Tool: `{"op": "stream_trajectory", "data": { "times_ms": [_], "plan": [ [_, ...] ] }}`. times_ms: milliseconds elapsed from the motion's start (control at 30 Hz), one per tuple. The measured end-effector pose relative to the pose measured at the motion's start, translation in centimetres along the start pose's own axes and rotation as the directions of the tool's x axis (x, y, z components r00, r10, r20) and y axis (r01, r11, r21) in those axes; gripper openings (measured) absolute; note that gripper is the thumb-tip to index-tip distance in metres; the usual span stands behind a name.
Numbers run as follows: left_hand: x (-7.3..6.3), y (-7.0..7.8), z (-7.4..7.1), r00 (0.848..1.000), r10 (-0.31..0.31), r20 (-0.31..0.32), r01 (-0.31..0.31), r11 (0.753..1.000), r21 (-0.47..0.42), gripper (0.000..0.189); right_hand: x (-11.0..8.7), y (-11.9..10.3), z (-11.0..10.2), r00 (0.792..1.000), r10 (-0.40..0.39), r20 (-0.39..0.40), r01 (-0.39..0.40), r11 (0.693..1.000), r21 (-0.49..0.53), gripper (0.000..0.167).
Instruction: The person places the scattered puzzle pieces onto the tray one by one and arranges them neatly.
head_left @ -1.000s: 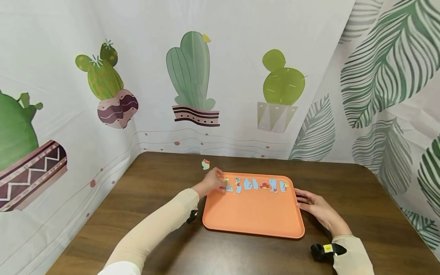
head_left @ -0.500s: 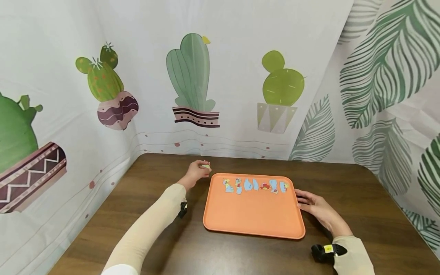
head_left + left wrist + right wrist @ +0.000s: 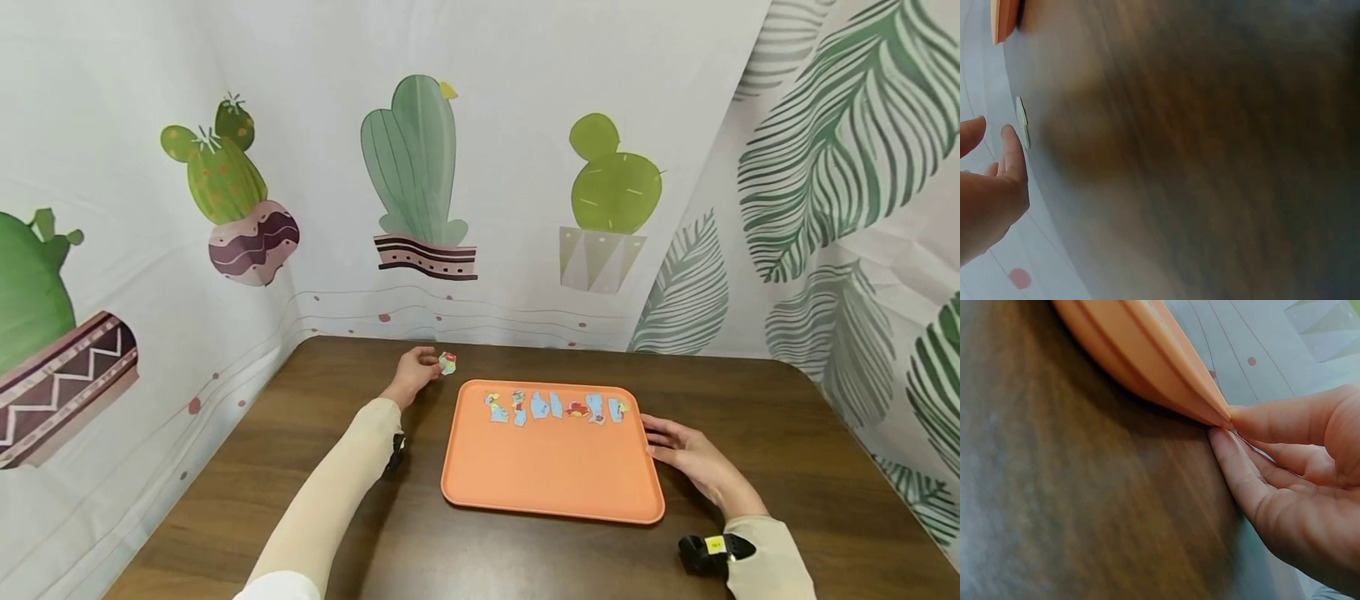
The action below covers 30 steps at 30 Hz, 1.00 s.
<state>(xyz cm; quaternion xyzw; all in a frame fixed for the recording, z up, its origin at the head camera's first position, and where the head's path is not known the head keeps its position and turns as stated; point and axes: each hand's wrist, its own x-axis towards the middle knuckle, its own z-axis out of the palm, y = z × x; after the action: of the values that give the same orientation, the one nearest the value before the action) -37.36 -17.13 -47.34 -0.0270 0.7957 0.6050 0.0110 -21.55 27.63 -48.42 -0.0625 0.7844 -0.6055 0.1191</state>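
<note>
A small irregular puzzle piece [image 3: 447,362], printed red, yellow and green, lies on the brown table beyond the tray's far left corner. Beside it is my left hand [image 3: 414,372], fingertips close to its left side. In the left wrist view the thumb and fingers [image 3: 1014,153] stand apart near the thin pale piece [image 3: 1022,122]. An orange tray [image 3: 555,467] bears a row of several light-blue and coloured puzzle pieces [image 3: 540,406] along its far side. My right hand [image 3: 693,458] pinches the tray's right rim [image 3: 1166,369] between thumb and fingertips.
The brown wooden table [image 3: 345,483] runs back to a white cloth [image 3: 510,125] printed with cacti and leaves. A black wrist camera [image 3: 705,554] sits below the right hand.
My left hand has left the pieces at the tray's far left and moved left and away to the loose piece, then drawn slightly back from over it. The right hand stays put.
</note>
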Motion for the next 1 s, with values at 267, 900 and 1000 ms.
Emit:
{"op": "stream_trajectory", "data": {
  "times_ms": [267, 900, 1000],
  "plan": [
    [1.5, -0.2, 0.0, 0.999, 0.013, 0.047, -0.018, 0.995, 0.094, 0.057, 0.1, -0.1, 0.1, 1.0, -0.004, 0.013, 0.004, 1.0, 0.008, 0.063],
    [1.5, 0.3, -0.4, 0.965, 0.035, 0.258, -0.115, 0.946, 0.304, 0.076, 0.0, -0.2, 0.0, 1.0, 0.001, 0.009, -0.001, 1.0, 0.013, 0.063],
    [1.5, 0.3, 0.0, 0.971, 0.047, 0.234, -0.124, 0.938, 0.323, 0.073, 0.0, -0.2, 0.0, 1.0, 0.004, 0.003, -0.004, 1.0, 0.007, 0.064]
  ]
}}
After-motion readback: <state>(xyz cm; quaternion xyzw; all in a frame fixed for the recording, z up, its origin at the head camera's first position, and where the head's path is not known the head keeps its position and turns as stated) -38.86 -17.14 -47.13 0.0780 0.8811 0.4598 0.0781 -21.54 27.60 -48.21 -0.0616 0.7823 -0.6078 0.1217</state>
